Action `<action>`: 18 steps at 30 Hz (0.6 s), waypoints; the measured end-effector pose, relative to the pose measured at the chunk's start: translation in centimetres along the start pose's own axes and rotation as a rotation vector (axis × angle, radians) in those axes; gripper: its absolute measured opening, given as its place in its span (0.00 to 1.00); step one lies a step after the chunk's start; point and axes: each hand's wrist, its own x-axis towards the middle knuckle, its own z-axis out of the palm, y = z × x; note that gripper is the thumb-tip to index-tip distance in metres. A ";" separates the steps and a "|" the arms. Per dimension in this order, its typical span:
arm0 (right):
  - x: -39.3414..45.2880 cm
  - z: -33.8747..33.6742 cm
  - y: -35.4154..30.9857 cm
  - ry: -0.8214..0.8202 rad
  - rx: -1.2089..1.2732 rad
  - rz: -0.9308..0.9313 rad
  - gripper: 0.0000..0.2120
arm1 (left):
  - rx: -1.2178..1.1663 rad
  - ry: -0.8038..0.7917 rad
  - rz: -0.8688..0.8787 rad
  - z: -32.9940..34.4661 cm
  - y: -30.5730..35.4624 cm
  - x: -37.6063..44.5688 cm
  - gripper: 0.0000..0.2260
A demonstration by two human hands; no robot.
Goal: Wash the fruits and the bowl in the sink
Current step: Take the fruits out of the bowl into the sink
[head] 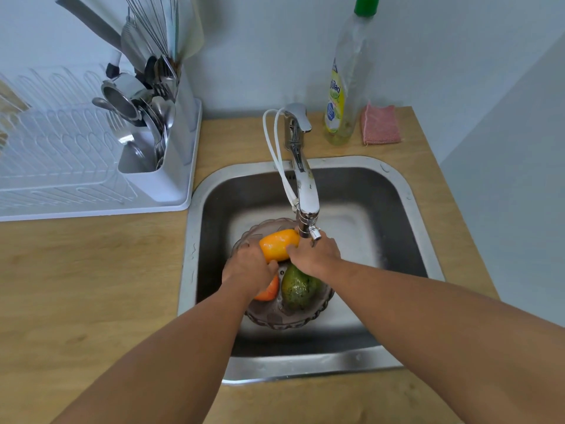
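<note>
A wet yellow-orange mango (278,243) is held just under the faucet spout (307,209), above a brownish see-through bowl (275,321) that stands in the steel sink (409,209). My left hand (249,269) grips the mango's near left end. My right hand (315,255) holds its right end, right below the spout tip. In the bowl lie a green mango (298,287) and an orange-red fruit (269,292), partly hidden under my left wrist.
A white dish rack (76,166) with a cutlery holder full of utensils (146,111) stands at the back left on the wooden counter (91,270). Behind the sink are a dish soap bottle (345,87) and a pink sponge cloth (380,123).
</note>
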 end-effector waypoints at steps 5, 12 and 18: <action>0.8 1.7 0.4 0.039 -0.018 -0.029 0.20 | -0.175 0.067 -0.072 0.8 0.3 0.1 0.25; -0.4 0.3 0.7 0.108 0.199 -0.004 0.08 | -0.214 0.175 -0.038 0.2 1.6 -0.9 0.25; 0.0 -4.9 3.1 0.227 0.271 -0.006 0.25 | -0.327 0.193 0.056 -1.2 6.9 -1.4 0.19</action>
